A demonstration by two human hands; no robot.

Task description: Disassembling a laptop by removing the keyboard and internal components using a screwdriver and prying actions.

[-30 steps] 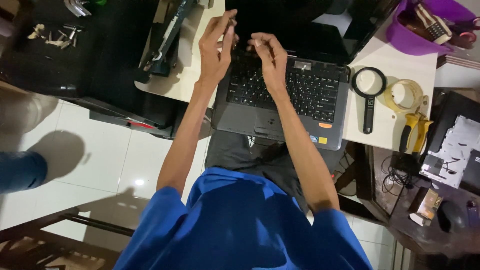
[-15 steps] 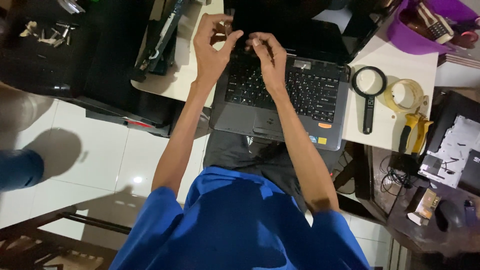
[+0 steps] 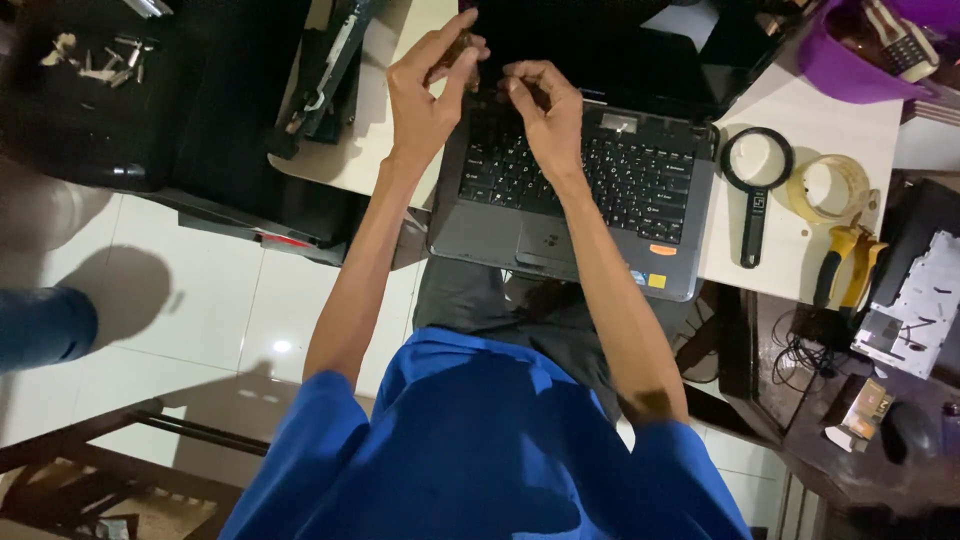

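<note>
Around: right of the laptop (image 3: pixel 575 190) lie a magnifying glass (image 3: pixel 757 170), a tape roll (image 3: pixel 826 187) and yellow-handled pliers (image 3: pixel 846 260); a purple bowl (image 3: pixel 850 55) stands behind them.
Laptop: grey, open, black keys, dark screen; it overhangs the near edge of the white table (image 3: pixel 800 110).
My left hand (image 3: pixel 425 95): at the laptop's rear left corner, fingers pinching a small brownish part (image 3: pixel 462 48).
My right hand (image 3: pixel 545 110): curled over the top key rows; whether it holds something I cannot tell.
Room: bare table stays left of the laptop.
</note>
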